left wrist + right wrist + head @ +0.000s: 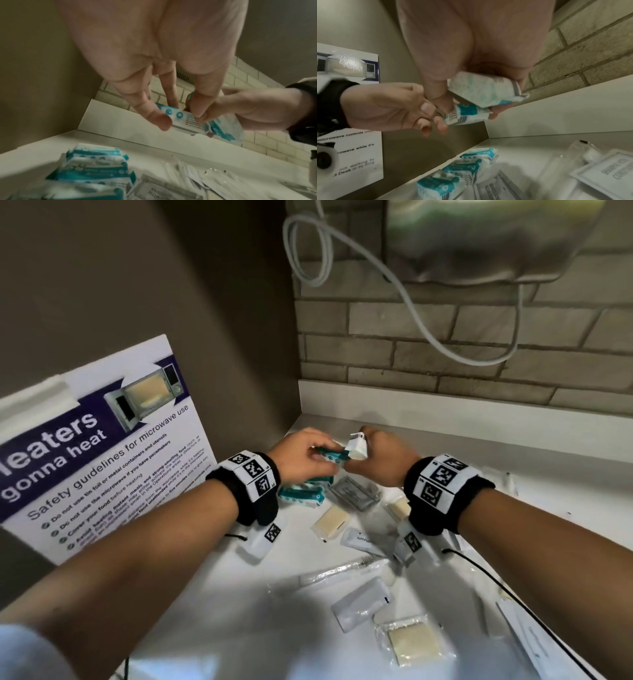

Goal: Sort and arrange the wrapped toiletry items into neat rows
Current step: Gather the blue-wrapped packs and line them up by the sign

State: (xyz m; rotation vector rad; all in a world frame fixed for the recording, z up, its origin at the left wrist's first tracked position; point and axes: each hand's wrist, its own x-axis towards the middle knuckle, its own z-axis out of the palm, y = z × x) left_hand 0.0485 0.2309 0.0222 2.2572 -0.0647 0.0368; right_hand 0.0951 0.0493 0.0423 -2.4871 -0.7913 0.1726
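Observation:
Above the back left corner of the white counter (pixel 445 446) both hands meet. My left hand (pixel 317 451) pinches a teal-and-white wrapped packet (pixel 185 121) between thumb and fingers. My right hand (pixel 368 455) grips a second, paler teal-and-white packet (pixel 484 89), and its fingertips also touch the left hand's packet (pixel 467 115). Under the hands, several more teal packets (pixel 301 494) lie side by side along the left wall; they also show in the wrist views as a row (pixel 462 169).
Loose wrapped items lie scattered nearer me: two soap bars (pixel 332 520) (pixel 414 642), a grey sachet (pixel 363 604), a toothpaste sachet (pixel 363 539), a wrapped toothbrush (pixel 342 571), a shampoo sachet (pixel 352 493). A microwave safety sign (pixel 102 457) leans left. A brick wall (pixel 445 364) stands behind.

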